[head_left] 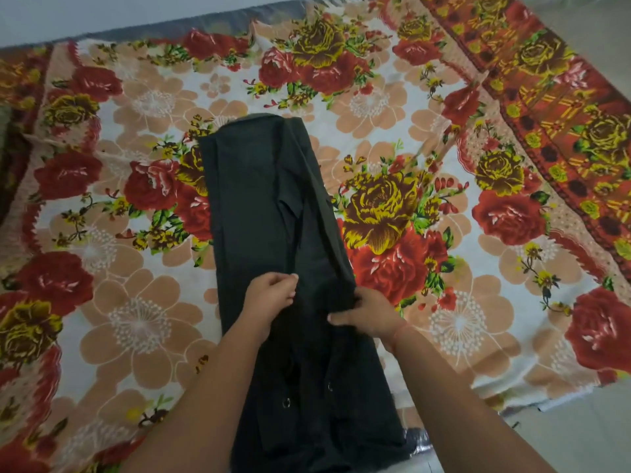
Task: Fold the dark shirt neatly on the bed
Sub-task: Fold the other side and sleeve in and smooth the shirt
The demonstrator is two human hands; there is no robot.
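The dark shirt (259, 206) lies lengthwise down the middle of the bed as a long narrow strip, both sides folded in, its near end hanging toward me. My left hand (271, 295) pinches a fold of the fabric near the strip's middle. My right hand (367, 310) grips the folded right edge of the shirt just beside it. Two small round snaps show on the near part of the cloth.
The bed carries a floral sheet (136, 233) with red, yellow and peach flowers. A red patterned border band (546, 107) runs along the right side. Pale floor (580, 421) shows at the lower right, and the bed's near edge lies by my forearms.
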